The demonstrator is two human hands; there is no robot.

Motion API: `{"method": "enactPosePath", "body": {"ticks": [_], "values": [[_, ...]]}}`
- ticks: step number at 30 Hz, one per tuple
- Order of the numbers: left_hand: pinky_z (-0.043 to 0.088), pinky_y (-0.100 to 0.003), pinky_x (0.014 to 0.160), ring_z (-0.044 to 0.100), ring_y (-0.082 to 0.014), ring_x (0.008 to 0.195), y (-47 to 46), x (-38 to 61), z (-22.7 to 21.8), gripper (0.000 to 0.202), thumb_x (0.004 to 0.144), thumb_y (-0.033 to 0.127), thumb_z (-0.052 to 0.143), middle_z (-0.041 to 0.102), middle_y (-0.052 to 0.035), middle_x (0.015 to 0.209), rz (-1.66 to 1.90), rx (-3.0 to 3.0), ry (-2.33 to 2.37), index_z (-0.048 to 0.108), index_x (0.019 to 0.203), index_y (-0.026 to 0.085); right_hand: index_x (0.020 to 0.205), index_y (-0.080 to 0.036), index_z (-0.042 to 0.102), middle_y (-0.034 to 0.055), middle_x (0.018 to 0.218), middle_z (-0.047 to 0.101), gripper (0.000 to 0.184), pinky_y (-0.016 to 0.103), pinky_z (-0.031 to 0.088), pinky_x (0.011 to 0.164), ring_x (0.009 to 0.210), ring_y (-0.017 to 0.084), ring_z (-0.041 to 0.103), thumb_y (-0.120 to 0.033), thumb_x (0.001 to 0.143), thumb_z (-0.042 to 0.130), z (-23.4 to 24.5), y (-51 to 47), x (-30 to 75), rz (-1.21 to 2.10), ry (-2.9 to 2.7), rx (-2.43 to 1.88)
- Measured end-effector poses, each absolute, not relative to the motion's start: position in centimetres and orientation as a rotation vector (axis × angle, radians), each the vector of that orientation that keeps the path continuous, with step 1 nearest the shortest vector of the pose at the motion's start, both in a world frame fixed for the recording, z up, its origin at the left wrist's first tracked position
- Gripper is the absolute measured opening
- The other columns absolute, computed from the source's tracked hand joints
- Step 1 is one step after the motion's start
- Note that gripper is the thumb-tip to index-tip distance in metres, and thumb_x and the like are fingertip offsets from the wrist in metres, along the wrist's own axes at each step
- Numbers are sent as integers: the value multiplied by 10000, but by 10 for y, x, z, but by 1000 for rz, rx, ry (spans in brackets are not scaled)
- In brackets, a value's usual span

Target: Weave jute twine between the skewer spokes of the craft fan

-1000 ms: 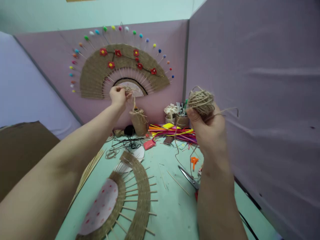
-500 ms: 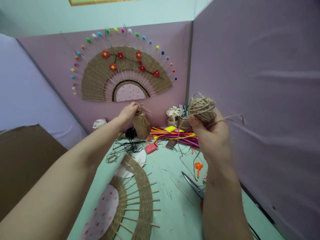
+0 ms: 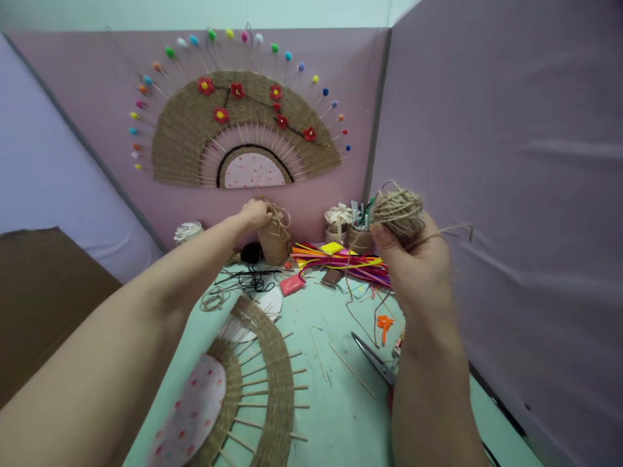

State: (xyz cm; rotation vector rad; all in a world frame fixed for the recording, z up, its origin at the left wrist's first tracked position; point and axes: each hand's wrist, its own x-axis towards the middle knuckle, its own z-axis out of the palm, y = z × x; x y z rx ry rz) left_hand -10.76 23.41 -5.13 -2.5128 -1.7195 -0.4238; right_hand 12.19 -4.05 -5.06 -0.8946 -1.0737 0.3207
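My right hand point(image 3: 416, 272) is closed round a ball of jute twine point(image 3: 399, 213), held up at the right. A loose end sticks out to the right of it, and another strand hangs down to the table. My left hand point(image 3: 257, 213) reaches to the back and has its fingers closed at the top of a tall spool of jute twine point(image 3: 274, 243). Its fingertips are partly hidden, with loose strands round them. Nearer on the table lies a half-round woven fan point(image 3: 280, 383) with thin sticks and a pink dotted centre point(image 3: 195, 408).
Scissors point(image 3: 374, 358) lie open-bladed beside my right forearm. Coloured pipe cleaners point(image 3: 341, 261), a pink packet point(image 3: 292, 284) and black cord point(image 3: 253, 280) lie towards the back. Small pots point(image 3: 360, 239) stand by the partition. A finished fan point(image 3: 180, 139) with pom-poms hangs on it.
The view has shifted slightly, so the hanging fan sits higher in it. My left hand has moved a little at the spool's top. My right hand still holds the twine ball.
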Motion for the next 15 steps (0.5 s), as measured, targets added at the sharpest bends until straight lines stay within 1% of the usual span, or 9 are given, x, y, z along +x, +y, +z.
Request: {"method": "enactPosePath", "body": {"ticks": [2,4,7,8,9,11,13,14,15], "values": [[406,-336,838,570,-269,964,225,-112,-48,210,722,274,585,662,-125,1001,-457,-2478,-1668,656,894,176,950,-234,603,24,876,659,224,320,539,676,804,176,622,-301,754,690,-51,-40,121,318,-1076,-893],[402,-374,864,555,-283,984,212,-115,-45,236,753,298,561,632,-144,1037,-566,-2385,-1626,633,933,164,963,-234,605,26,888,663,242,324,540,688,817,179,623,-308,750,694,-51,-41,121,317,-1071,-886],[342,-436,969,482,-304,1121,185,-108,-41,168,798,264,508,594,-150,1081,-909,-2245,-1614,605,890,162,968,-239,606,28,882,671,253,344,545,688,802,188,627,-338,751,690,-50,-41,119,350,-1074,-883],[334,-435,988,468,-296,1144,172,-101,-39,143,799,251,511,592,-138,1083,-1061,-2255,-1606,593,880,167,967,-244,606,26,876,674,253,351,546,685,794,191,628,-349,751,686,-51,-40,118,375,-1088,-884],[350,-418,985,482,-279,1129,157,-93,-38,121,795,246,526,598,-121,1067,-1222,-2317,-1607,581,873,171,969,-249,607,24,871,676,256,356,547,685,791,194,629,-358,750,684,-51,-39,117,408,-1114,-884],[424,-374,912,561,-228,1002,122,-73,-36,126,826,278,520,624,-80,960,-1571,-2643,-1633,559,897,182,993,-248,611,22,875,683,286,356,545,703,804,195,633,-362,743,686,-55,-36,113,498,-1205,-891],[482,-365,815,614,-205,883,85,-52,-35,236,889,391,449,641,-70,897,-1862,-3183,-1679,551,964,192,1035,-231,614,28,885,689,338,348,536,728,821,193,638,-349,729,694,-62,-30,110,585,-1325,-943],[500,-378,778,628,-210,849,68,-44,-34,316,894,468,432,648,-79,904,-1803,-3554,-1690,559,992,196,1048,-219,617,34,885,692,362,344,530,733,822,194,639,-342,718,701,-66,-27,109,609,-1381,-997],[511,-380,753,636,-209,830,53,-37,-35,353,876,510,465,651,-82,920,-1683,-3876,-1633,567,1017,203,1055,-208,621,41,887,693,380,341,524,730,818,196,640,-337,708,707,-70,-24,108,616,-1426,-1066]]}}
